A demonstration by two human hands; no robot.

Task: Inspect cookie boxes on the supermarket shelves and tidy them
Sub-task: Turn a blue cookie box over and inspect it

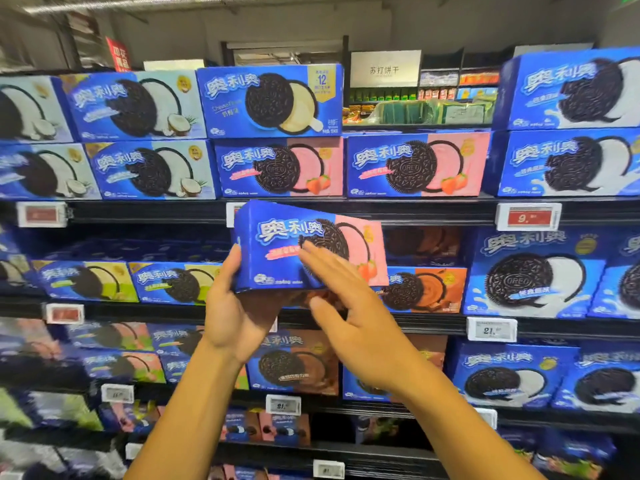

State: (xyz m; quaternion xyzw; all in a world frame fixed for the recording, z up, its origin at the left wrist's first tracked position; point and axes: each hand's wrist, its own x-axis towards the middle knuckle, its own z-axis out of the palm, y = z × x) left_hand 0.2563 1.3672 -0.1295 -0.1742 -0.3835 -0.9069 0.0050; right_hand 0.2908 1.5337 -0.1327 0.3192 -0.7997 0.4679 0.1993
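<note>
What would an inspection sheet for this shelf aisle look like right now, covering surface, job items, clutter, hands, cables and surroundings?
Surface: dark metal shelves, white price tags on the edges.
Job's things: blue and pink strawberry cookie box held off the shelf; two matching boxes on the top shelf, with a gap above the right one.
Clutter: nothing seen.
Hands: left hand grips the box from below; right hand open, fingers across its front.
Cables: nothing seen.
Surroundings: another aisle visible through the gap.

The held box [291, 251] is in front of the shelves [415, 211], left hand [239, 306] under it, right hand [349, 313] on its front.
</note>
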